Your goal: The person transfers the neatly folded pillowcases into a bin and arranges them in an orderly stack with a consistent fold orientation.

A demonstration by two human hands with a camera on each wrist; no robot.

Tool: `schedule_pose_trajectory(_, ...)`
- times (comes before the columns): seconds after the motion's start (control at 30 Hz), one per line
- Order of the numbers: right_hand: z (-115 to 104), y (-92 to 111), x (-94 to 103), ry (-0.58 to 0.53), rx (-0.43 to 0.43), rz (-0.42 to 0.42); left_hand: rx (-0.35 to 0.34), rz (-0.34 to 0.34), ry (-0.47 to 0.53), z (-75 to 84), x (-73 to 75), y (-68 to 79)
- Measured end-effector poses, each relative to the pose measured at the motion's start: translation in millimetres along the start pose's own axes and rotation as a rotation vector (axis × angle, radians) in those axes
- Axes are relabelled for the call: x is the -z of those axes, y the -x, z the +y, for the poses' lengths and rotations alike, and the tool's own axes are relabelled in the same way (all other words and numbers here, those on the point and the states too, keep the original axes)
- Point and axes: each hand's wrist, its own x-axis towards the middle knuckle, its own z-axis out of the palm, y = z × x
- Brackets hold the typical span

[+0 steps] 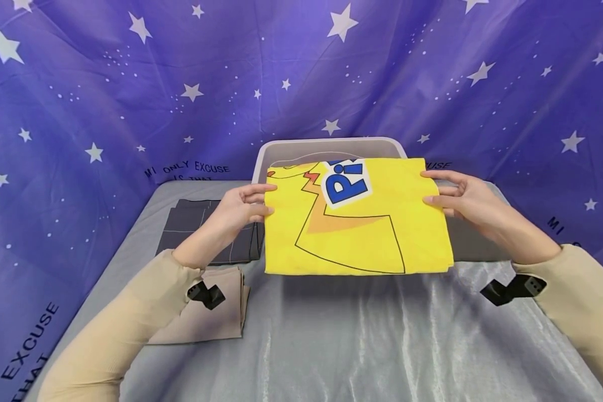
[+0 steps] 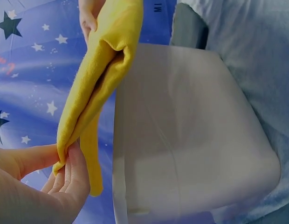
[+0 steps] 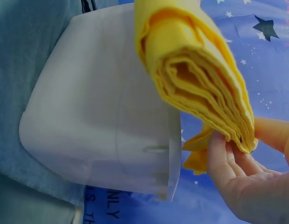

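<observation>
A folded yellow cloth [image 1: 357, 234] with a cartoon print and blue "Pi" letters hangs between both hands, in front of and above a whitish plastic bin [image 1: 281, 151]. My left hand [image 1: 238, 206] pinches its left edge between thumb and fingers; the left wrist view shows the hand [image 2: 51, 182] gripping the folded edge. The right edge is pinched by my right hand [image 1: 464, 195]. In the right wrist view, several rolled layers of the yellow cloth [image 3: 200, 88] show at its end, above the fingers. Most of the bin's front is hidden behind the cloth in the head view.
Folded dark cloth with thin lines [image 1: 181, 229] lies left of the bin, a beige folded cloth [image 1: 206, 318] nearer the front. Another dark grey folded cloth [image 1: 477, 243] is partly covered by the right arm. A grey sheet [image 1: 341, 340] covers the table; a purple starry curtain [image 1: 231, 67] hangs behind.
</observation>
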Motion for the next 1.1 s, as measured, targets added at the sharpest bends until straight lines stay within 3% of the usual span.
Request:
schedule_pose_trajectory(0.43,-8.4,-17.7,2.6,-0.036,0.003,-0.034,0.034,-0.006,0.014,8.5,5.9,-18.0)
schedule_pose_trajectory(0.67,-13.3,-27.2,3.7,0.004,0.01,-0.021,0.055,0.023,0.024,14.7,8.7,-29.7)
schedule_pose_trajectory(1.1,-19.8,-45.6,7.1,-0.026,-0.007,-0.023,0.078,0.056,0.007,25.6,11.0,-46.7)
